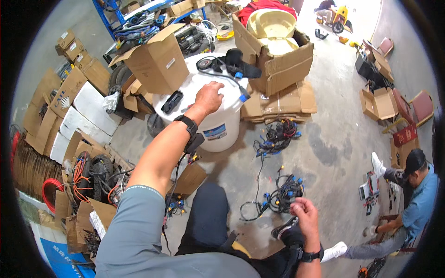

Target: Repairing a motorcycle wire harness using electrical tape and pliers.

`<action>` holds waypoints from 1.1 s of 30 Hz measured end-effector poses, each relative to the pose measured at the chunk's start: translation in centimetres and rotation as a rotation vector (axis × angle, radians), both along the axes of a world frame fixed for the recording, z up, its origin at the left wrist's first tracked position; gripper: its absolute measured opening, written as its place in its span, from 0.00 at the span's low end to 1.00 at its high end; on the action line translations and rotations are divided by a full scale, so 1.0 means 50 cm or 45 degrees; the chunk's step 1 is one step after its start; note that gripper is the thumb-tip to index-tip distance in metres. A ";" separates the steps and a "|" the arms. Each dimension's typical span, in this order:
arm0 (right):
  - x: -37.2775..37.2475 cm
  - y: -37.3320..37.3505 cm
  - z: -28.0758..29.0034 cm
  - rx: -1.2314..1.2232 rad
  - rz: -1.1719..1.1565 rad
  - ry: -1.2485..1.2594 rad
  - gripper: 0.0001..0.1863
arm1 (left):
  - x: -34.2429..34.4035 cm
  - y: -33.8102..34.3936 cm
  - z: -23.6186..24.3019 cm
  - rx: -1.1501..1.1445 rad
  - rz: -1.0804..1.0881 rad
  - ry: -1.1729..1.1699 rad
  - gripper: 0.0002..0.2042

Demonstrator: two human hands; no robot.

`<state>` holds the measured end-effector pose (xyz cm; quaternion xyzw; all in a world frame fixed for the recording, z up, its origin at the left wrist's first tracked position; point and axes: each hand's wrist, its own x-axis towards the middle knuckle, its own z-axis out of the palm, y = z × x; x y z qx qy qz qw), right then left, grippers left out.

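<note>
My left hand (210, 98) reaches over the lid of a white plastic barrel (222, 134). Its fingers are loosely bent and slightly apart, and nothing shows in them. Just beyond it lies a black cable with blue connectors (239, 75), beside a round black part (203, 64). A small black part (172, 102) rests on the lid left of my wrist. Low on the right, my right hand (306, 218) is closed, thumb and fingers together; what they pinch, if anything, is too small to name. Past its fingertips a bundle of black cables with blue connectors (285, 192) lies on the floor.
Another cable bundle (278, 136) lies near flattened cardboard (278, 104). A tall carton (160, 62) stands at the barrel's left; a carton with cream tubs (282, 69) is behind right. A person in a blue shirt (419, 194) sits at right. Boxes and tyres crowd the left.
</note>
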<state>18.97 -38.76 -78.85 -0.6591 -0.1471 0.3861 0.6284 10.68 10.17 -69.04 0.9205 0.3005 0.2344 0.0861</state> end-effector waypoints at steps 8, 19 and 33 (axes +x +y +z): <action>0.029 0.007 -0.063 0.007 -0.015 0.100 0.14 | 0.148 0.053 -0.021 0.220 -0.075 0.261 0.26; 0.035 0.022 -0.017 -0.063 0.072 -0.077 0.14 | 0.204 0.135 -0.011 0.335 0.015 0.279 0.18; 0.044 0.060 -0.009 -0.138 0.139 -0.007 0.15 | 0.082 0.329 -0.011 0.181 0.455 -0.126 0.24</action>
